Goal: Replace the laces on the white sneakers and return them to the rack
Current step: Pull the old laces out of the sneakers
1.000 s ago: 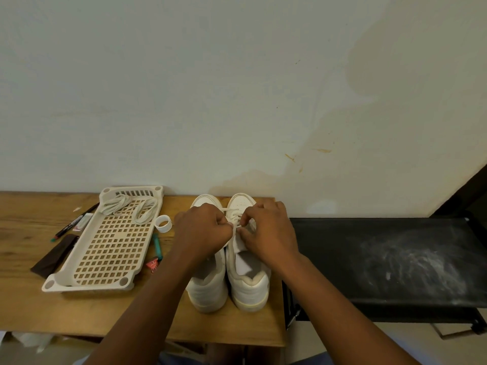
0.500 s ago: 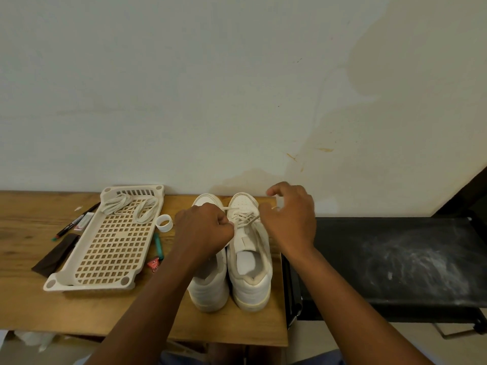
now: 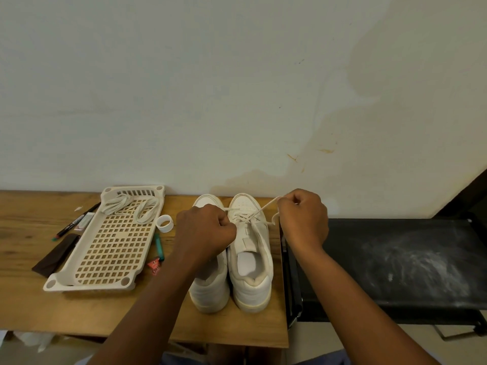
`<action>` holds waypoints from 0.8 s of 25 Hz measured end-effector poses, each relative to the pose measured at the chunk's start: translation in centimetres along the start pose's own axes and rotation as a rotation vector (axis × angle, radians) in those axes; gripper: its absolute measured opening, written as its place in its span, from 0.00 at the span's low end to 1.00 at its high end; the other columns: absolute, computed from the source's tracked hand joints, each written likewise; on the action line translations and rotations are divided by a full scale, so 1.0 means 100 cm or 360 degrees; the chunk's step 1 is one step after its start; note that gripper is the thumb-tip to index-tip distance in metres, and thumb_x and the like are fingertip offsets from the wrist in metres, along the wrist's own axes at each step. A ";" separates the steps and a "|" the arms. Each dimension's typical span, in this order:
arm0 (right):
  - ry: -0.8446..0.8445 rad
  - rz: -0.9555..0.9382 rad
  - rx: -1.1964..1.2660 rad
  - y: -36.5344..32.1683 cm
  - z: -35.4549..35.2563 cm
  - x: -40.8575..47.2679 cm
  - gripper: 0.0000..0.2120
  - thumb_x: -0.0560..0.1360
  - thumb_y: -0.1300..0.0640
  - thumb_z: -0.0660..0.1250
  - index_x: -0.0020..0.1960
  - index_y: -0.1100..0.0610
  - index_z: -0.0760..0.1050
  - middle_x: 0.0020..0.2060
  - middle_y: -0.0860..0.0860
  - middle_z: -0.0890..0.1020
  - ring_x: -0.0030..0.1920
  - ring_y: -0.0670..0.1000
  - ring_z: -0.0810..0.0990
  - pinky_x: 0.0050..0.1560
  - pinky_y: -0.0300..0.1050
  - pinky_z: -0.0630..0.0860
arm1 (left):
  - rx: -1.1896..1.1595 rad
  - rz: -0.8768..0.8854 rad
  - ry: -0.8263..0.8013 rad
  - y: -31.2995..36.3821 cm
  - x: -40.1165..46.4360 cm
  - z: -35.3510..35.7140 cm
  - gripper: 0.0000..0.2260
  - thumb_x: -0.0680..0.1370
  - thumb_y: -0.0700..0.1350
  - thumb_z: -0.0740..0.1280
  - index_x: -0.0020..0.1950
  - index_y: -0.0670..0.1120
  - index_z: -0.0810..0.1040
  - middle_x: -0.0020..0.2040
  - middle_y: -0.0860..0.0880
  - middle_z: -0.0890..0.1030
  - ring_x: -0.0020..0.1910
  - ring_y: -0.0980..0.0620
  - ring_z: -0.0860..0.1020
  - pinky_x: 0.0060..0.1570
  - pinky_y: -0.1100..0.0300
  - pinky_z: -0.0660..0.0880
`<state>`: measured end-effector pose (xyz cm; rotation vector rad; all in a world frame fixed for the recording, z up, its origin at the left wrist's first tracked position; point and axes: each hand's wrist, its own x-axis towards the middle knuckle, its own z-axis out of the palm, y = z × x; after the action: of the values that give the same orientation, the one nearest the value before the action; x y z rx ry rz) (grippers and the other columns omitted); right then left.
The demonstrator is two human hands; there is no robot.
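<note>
Two white sneakers stand side by side on the wooden table (image 3: 39,306), toes to the wall. My left hand (image 3: 204,231) covers much of the left sneaker (image 3: 209,291) and pinches one end of the lace at the right sneaker's (image 3: 251,267) eyelets. My right hand (image 3: 303,218) is out to the right of that shoe and grips the other end of the white lace (image 3: 266,208), which runs taut from the eyelets to my fist. A loose pair of laces (image 3: 126,206) lies on the white perforated rack shelf (image 3: 110,248) to the left.
Between shelf and shoes lie a white tape ring (image 3: 164,223), a green pen (image 3: 159,246) and a small red item (image 3: 154,265). Markers (image 3: 76,219) and a dark case (image 3: 55,255) sit at far left. A black dusty stand (image 3: 395,262) adjoins the table on the right.
My right hand has drawn away from the shoe to the right, pulling the lace end out taut. My left hand has stayed at the eyelets.
</note>
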<state>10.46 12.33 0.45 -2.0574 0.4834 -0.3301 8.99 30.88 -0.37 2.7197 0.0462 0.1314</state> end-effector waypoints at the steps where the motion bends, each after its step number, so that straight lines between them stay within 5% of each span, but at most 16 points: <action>1: 0.0042 0.0031 -0.0005 -0.001 -0.002 0.000 0.11 0.76 0.56 0.67 0.35 0.51 0.77 0.33 0.46 0.80 0.40 0.52 0.81 0.39 0.48 0.80 | -0.0020 -0.0006 0.0006 0.001 -0.001 0.000 0.18 0.70 0.57 0.59 0.36 0.49 0.84 0.33 0.50 0.82 0.35 0.50 0.77 0.39 0.58 0.69; 9: 0.0276 0.0324 0.0334 0.003 -0.012 0.012 0.08 0.78 0.54 0.66 0.41 0.53 0.78 0.37 0.50 0.81 0.40 0.55 0.82 0.35 0.45 0.74 | -0.0042 0.0014 0.0059 0.004 -0.004 -0.004 0.14 0.74 0.52 0.64 0.34 0.48 0.83 0.29 0.51 0.79 0.31 0.52 0.74 0.40 0.59 0.62; 13: -0.0183 0.0041 -0.0171 0.004 -0.002 0.004 0.05 0.78 0.46 0.68 0.46 0.46 0.78 0.45 0.45 0.80 0.49 0.52 0.80 0.45 0.50 0.81 | -0.0104 -0.0046 0.0019 0.005 -0.004 -0.004 0.17 0.70 0.58 0.59 0.37 0.51 0.84 0.33 0.54 0.81 0.36 0.53 0.76 0.44 0.57 0.69; 16: -0.0406 -0.0188 -0.0659 0.004 0.001 -0.003 0.21 0.75 0.43 0.70 0.65 0.47 0.71 0.59 0.50 0.73 0.60 0.54 0.73 0.50 0.50 0.78 | -0.0200 -0.0041 0.0096 0.008 -0.005 -0.004 0.16 0.69 0.59 0.62 0.48 0.55 0.85 0.43 0.59 0.83 0.44 0.55 0.79 0.52 0.52 0.77; 20: -0.0641 -0.0283 -0.0682 0.001 0.002 -0.004 0.21 0.73 0.40 0.71 0.60 0.49 0.72 0.52 0.47 0.77 0.51 0.51 0.79 0.41 0.44 0.74 | -0.0076 0.0175 0.0133 0.017 -0.007 0.005 0.24 0.70 0.60 0.57 0.60 0.58 0.84 0.59 0.57 0.84 0.59 0.51 0.79 0.62 0.46 0.72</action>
<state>10.12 12.62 0.29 -2.5112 0.1281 0.1004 8.32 29.11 -0.25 2.6679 -0.0818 0.2746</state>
